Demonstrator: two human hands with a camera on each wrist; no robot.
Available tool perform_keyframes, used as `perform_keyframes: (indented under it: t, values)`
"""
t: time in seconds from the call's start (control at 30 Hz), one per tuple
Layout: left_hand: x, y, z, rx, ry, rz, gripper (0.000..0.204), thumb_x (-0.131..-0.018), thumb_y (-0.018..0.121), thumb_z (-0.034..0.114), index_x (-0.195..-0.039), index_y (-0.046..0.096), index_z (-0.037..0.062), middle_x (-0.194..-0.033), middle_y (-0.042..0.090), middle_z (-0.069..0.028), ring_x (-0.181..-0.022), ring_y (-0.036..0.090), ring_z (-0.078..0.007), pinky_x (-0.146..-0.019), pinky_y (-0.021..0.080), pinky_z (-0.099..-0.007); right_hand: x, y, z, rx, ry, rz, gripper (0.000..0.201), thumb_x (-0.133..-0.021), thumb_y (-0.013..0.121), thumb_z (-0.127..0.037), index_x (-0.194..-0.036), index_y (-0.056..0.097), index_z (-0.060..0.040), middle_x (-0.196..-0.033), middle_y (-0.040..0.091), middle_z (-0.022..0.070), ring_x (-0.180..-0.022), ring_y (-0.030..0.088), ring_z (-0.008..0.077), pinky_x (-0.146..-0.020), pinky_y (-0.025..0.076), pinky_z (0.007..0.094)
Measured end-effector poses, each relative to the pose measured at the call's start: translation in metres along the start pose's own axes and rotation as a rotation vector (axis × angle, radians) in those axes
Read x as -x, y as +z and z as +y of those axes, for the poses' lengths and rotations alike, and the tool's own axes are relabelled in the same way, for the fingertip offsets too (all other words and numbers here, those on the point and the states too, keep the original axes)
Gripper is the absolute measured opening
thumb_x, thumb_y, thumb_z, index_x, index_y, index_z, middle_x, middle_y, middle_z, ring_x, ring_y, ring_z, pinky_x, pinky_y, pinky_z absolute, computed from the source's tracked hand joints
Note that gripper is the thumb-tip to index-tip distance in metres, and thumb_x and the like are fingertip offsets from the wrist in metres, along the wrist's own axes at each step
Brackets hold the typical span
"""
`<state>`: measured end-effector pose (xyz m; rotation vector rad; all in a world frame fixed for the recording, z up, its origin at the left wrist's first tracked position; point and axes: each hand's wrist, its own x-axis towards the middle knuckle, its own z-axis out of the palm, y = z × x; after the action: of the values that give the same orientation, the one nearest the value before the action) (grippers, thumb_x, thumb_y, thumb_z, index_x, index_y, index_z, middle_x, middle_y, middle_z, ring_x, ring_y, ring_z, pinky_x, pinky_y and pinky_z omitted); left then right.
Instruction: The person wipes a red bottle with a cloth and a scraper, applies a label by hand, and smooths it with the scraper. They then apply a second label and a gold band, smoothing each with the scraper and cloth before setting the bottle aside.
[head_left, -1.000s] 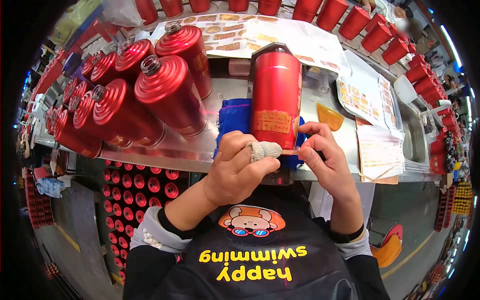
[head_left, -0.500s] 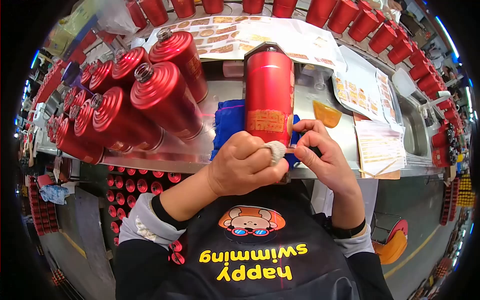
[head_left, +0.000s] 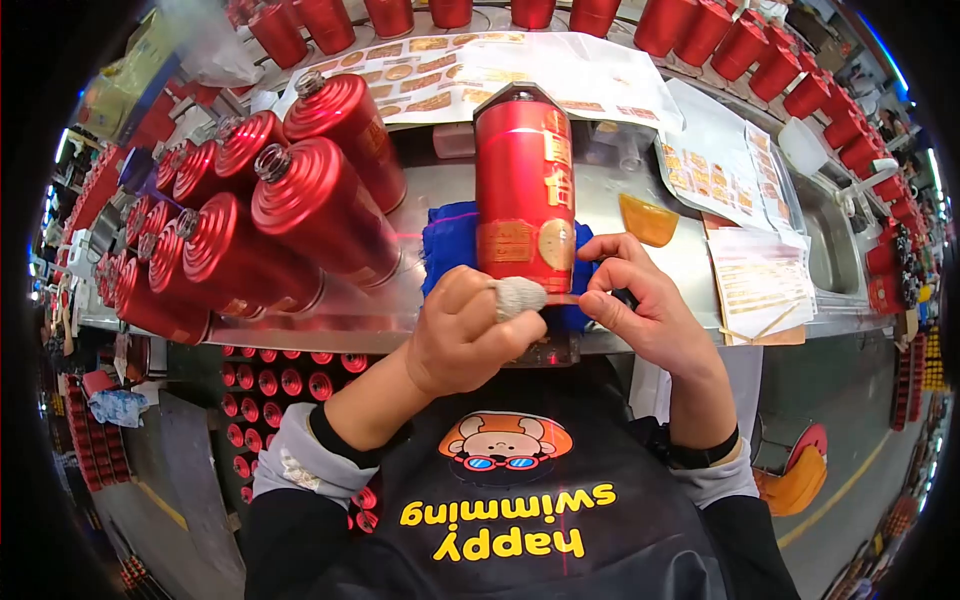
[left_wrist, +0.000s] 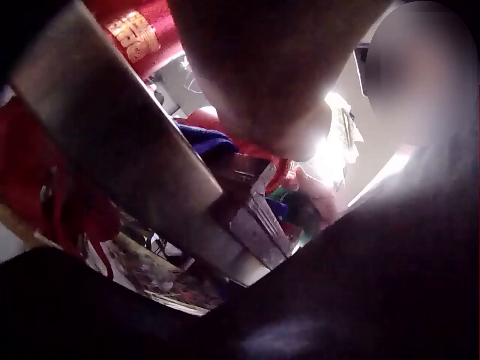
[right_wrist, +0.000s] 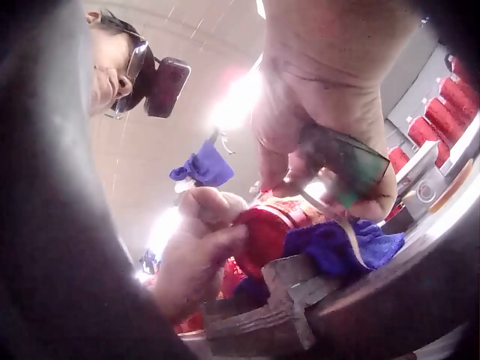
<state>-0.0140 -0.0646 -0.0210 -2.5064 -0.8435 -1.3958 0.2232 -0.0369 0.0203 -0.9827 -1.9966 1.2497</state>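
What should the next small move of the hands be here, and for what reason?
Probably the left hand should slide its covered finger slightly along the thin strip, toward the right hand: that finger sits at the lower end of the red bottle, while the right fingers pinch the strip beside it.

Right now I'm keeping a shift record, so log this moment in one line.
left hand: curled at base of red bottle | right hand: pinching thin strip | blue cloth: either side of bottle
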Motion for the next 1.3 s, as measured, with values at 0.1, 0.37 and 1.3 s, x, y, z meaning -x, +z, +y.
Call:
perform_keyframes:
  t: [0.1, 0.37, 1.3]
  values:
    - [0.005, 0.002, 0.001, 0.02, -0.014, 0.016, 0.03, -0.069, 0.071, 0.008, -0.097, 0.063, 0.0155, -0.09, 0.058, -0.0044, -0.076, 0.054, -0.0239, -0.064, 0.045, -0.0359, 0.002, -0.002, 0.001, 0.026, -0.011, -0.006, 0.022, -0.093, 0.068, -0.023, -0.085, 0.057, -0.0055, -0.119, 0.05, 0.0103, -0.107, 0.048, 0.0192, -0.089, 0.04, 0.0311]
    - [0.001, -0.001, 0.0, 0.031, 0.008, -0.03, 0.031, -0.067, 0.071, 0.007, -0.097, 0.063, 0.0142, -0.091, 0.06, -0.0058, -0.077, 0.055, -0.025, -0.065, 0.045, -0.0364, 0.002, -0.005, 0.001, 0.03, -0.048, 0.015, 0.02, -0.092, 0.068, -0.02, -0.084, 0.057, -0.0051, -0.115, 0.051, 0.0093, -0.099, 0.053, 0.0184, -0.077, 0.046, 0.029]
    - [0.004, 0.007, 0.003, -0.056, -0.009, 0.05, 0.027, -0.069, 0.07, 0.015, -0.095, 0.063, 0.0169, -0.08, 0.051, 0.0011, -0.076, 0.055, -0.0201, -0.062, 0.043, -0.034, -0.004, -0.005, 0.01, 0.007, 0.017, -0.004, 0.023, -0.092, 0.068, -0.023, -0.083, 0.058, -0.004, -0.113, 0.052, 0.0093, -0.103, 0.052, 0.0192, -0.085, 0.044, 0.0301]
